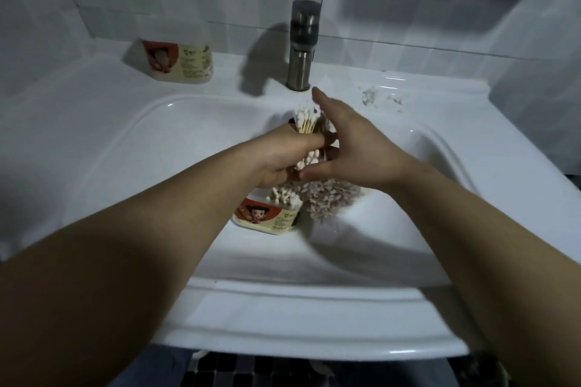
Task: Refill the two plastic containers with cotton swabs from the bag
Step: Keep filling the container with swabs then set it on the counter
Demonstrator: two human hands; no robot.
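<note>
Head view, the only cam: your left hand (283, 154) is over the sink (125, 122) basin w/ fingers curled round a bundle of cotton swabs (306, 122), held roughly upright, white tips sticking out above & below the fist. Your right hand (355, 141) is spread flat, fingers straight & pointing toward the faucet (301, 47), palm facing the bundle's right side; it holds nothing, and can't tell if it actually touches the swabs. Right under your hands, in the basin, stands one plastic container (267, 218) w/ a cartoon label, top uncovered, swab tips showing inside. Just to its right, touching or nearly so, lies the clear bag (330, 198), still packed w/ swabs. The 2nd container (180, 56), same label, sits on the back ledge at left, against the tiled wall, well apart from the first; too blurred to tell its contents. A few white scraps (374, 96) lie on the ledge right of the faucet.
</note>
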